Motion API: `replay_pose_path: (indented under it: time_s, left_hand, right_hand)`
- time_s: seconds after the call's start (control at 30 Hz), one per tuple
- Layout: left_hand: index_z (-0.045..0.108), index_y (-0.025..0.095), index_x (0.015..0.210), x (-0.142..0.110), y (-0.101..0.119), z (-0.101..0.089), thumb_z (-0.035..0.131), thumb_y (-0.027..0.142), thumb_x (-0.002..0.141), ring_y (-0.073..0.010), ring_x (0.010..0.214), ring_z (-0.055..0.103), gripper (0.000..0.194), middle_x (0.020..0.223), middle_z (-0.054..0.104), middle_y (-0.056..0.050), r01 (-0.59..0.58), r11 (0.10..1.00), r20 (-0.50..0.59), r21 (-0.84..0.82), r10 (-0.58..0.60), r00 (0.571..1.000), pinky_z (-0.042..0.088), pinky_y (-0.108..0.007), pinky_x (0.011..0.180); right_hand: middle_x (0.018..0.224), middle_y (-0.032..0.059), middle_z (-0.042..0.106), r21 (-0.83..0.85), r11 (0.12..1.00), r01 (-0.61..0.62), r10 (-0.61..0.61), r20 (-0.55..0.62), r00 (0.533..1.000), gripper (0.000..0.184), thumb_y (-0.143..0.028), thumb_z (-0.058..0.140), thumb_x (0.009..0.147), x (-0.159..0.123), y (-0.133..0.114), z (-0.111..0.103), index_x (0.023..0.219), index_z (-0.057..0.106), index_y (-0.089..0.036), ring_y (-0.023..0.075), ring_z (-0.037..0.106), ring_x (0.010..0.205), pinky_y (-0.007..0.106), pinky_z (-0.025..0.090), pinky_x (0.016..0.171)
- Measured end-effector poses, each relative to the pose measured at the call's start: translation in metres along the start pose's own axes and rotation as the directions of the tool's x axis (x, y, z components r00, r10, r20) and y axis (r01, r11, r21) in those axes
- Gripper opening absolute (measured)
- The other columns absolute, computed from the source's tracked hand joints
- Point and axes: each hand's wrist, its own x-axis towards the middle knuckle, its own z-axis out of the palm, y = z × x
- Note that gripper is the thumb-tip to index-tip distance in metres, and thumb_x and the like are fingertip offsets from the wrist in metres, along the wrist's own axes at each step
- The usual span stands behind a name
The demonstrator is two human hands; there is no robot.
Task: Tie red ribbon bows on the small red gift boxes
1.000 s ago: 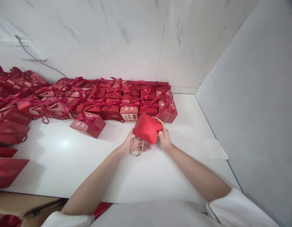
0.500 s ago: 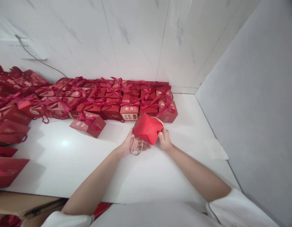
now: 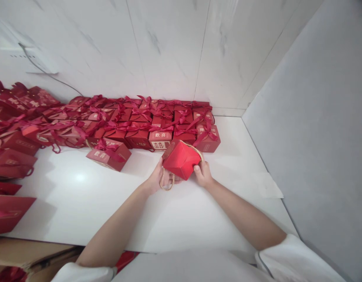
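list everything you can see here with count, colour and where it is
held box: one, bright red, between both hands
rope handles: two, tan, on the held box
ribboned boxes: many, overlapping, reds and pinks, rows along back wall and left
lone box: one, dusty red, pink bow, in front of the rows
table: one, white, under the boxes
back wall: one, pale marbled, behind
side panel: one, grey, right
cable: one, grey, upper left
carton: one, brown, lower left, red thing inside
sleeves: two, white, lower left and right
left hand: one, bare, at box's left
right hand: one, bare, at box's right
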Motion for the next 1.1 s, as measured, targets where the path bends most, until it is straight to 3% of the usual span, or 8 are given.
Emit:
replay_pose_path:
  time_s: [0.17,0.3,0.5,0.7,0.8,0.9,0.97,1.1]
  left_hand:
    - [0.056,0.012,0.129,0.0,0.002,0.003,0.032,0.08,0.083,-0.0297,0.103,0.068,0.086,0.115,0.069,-0.019,0.018,0.999,-0.027,-0.037,-0.019,0.999,0.049,-0.044,0.096]
    - [0.056,0.014,0.13,-0.001,0.004,0.004,0.038,0.07,0.089,-0.0288,0.111,0.065,0.071,0.123,0.066,-0.017,-0.067,0.997,-0.112,-0.044,0.062,0.992,0.05,-0.042,0.097]
    - [0.049,0.021,0.138,-0.002,0.008,-0.002,0.043,0.06,0.092,-0.0282,0.121,0.059,0.061,0.138,0.057,-0.012,-0.14,0.99,-0.156,-0.026,0.135,0.979,0.048,-0.045,0.102]
    - [0.042,0.023,0.144,-0.001,0.006,-0.004,0.043,0.062,0.092,-0.0288,0.124,0.057,0.065,0.141,0.054,-0.012,-0.127,0.992,-0.124,0.001,0.126,0.984,0.044,-0.047,0.106]
    - [0.044,0.022,0.143,-0.001,0.007,-0.002,0.044,0.063,0.091,-0.0295,0.125,0.056,0.066,0.141,0.054,-0.012,-0.122,0.992,-0.12,0.024,0.124,0.985,0.046,-0.047,0.104]
    - [0.047,0.021,0.14,-0.002,0.011,-0.002,0.053,0.064,0.085,-0.0314,0.123,0.057,0.07,0.138,0.056,-0.013,-0.131,0.989,-0.149,0.072,0.141,0.979,0.051,-0.045,0.098]
    - [0.047,0.021,0.139,-0.005,0.015,-0.006,0.065,0.059,0.079,-0.0328,0.121,0.058,0.073,0.137,0.057,-0.014,-0.186,0.973,-0.203,0.136,0.211,0.956,0.053,-0.043,0.095]
    - [0.045,0.023,0.138,-0.015,0.028,-0.018,0.08,0.043,0.07,-0.0336,0.128,0.051,0.079,0.141,0.053,-0.012,-0.331,0.875,-0.266,0.353,0.433,0.861,0.049,-0.041,0.102]
  right_hand:
    - [0.122,0.0111,0.065,0.058,0.998,-0.009,0.01,-0.022,1.0,0.059,-0.059,0.037,0.094,0.0,-0.002,0.005,0.143,0.036,-0.026,0.0273,0.067,0.102,0.039,0.054,0.085]
    - [0.128,0.0126,0.06,0.176,0.984,-0.039,0.054,-0.082,0.995,0.062,-0.059,0.045,0.092,-0.001,-0.007,0.015,0.142,0.037,-0.024,0.029,0.061,0.116,0.044,0.052,0.096]
    - [0.123,0.0127,0.063,0.208,0.965,-0.159,0.163,-0.003,0.987,0.069,-0.052,0.064,0.084,0.0,-0.011,0.017,0.14,0.035,-0.024,0.0286,0.067,0.101,0.043,0.058,0.081]
    - [0.111,0.0102,0.069,0.152,0.965,-0.213,0.22,-0.029,0.975,0.063,-0.05,0.065,0.084,0.002,-0.011,0.015,0.136,0.039,-0.024,0.027,0.07,0.091,0.042,0.058,0.079]
    - [0.106,0.0094,0.071,0.131,0.963,-0.235,0.239,-0.018,0.971,0.064,-0.051,0.064,0.084,0.002,-0.011,0.015,0.136,0.039,-0.023,0.0237,0.07,0.077,0.038,0.059,0.069]
    - [0.107,0.0088,0.07,0.129,0.962,-0.24,0.243,-0.004,0.97,0.064,-0.051,0.064,0.084,0.001,-0.012,0.015,0.137,0.038,-0.024,0.0215,0.068,0.072,0.037,0.058,0.066]
    - [0.112,0.0089,0.068,0.144,0.966,-0.216,0.216,0.012,0.976,0.062,-0.051,0.062,0.086,0.002,-0.011,0.014,0.137,0.039,-0.025,0.0224,0.069,0.08,0.038,0.058,0.072]
    - [0.122,0.0103,0.064,0.196,0.973,-0.12,0.113,0.047,0.993,0.055,-0.054,0.051,0.092,0.006,-0.008,0.014,0.137,0.043,-0.024,0.0243,0.065,0.098,0.041,0.054,0.087]
